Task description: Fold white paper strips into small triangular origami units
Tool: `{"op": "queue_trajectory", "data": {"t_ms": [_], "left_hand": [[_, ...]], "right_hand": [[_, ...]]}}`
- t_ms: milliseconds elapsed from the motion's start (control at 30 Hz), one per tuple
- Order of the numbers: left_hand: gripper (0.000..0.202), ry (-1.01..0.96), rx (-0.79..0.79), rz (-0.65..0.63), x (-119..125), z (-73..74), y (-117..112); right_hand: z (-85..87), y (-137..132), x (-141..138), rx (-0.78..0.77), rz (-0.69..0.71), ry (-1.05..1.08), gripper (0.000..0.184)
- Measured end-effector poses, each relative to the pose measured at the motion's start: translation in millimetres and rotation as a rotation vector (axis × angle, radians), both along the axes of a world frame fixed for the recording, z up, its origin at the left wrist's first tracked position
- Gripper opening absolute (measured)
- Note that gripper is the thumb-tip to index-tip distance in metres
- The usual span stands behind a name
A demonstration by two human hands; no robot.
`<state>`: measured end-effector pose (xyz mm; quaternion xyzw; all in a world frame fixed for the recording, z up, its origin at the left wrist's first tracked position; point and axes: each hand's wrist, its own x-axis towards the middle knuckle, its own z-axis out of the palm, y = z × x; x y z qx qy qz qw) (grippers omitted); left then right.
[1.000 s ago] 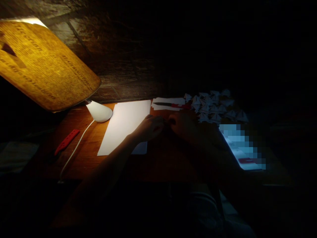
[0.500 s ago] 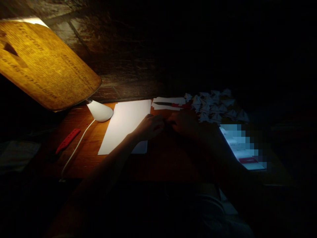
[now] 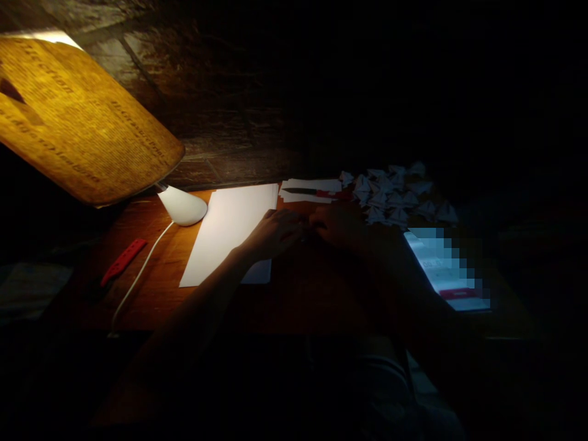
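Two hands: left hand [image 3: 278,233] and right hand [image 3: 334,225] nearly meeting above the bench [image 3: 312,300], fingers curled; too dark to tell whether either grips anything
Folded papers [image 3: 390,195]: many, bunched toward the bench's far right, beyond the lit phone [image 3: 438,263]; seem the finished share, count lost in shadow
Slips [image 3: 312,183]: flat white pile at the far edge, knife [image 3: 301,192] lying over it; look unfolded, so probably still left
Sheets [image 3: 225,233]: stacked flat beside the lamp [image 3: 92,116], left arm [image 3: 220,275] crossing over; uncreased as far as visible
Between hands: any piece hidden, its stage not judgeable
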<state>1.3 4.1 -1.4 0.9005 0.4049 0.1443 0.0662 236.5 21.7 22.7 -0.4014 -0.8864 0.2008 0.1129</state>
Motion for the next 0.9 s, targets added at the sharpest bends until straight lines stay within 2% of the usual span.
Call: {"op": "queue_trajectory", "data": {"t_ms": [167,300,567,900], "left_hand": [[0.021,0.013,0.008,-0.015,-0.9,1.6,0.2],[0.022,0.002,0.000,-0.024,-0.5,2.2,-0.8],[0.021,-0.007,-0.031,-0.061,2.1,3.4,-3.5],[0.022,-0.052,-0.084,-0.109,0.1,2.0,-1.0]], "right_hand": [[2.6,2.4,0.8,-0.001,0.002,-0.008,0.023],[-4.3,4.3,3.0,-0.005,0.025,0.036,0.021],[-18.0,1.2,2.5,0.047,-0.014,0.172,0.022],[-12.0,8.9,4.9,0.039,0.066,0.069,0.018]]}}
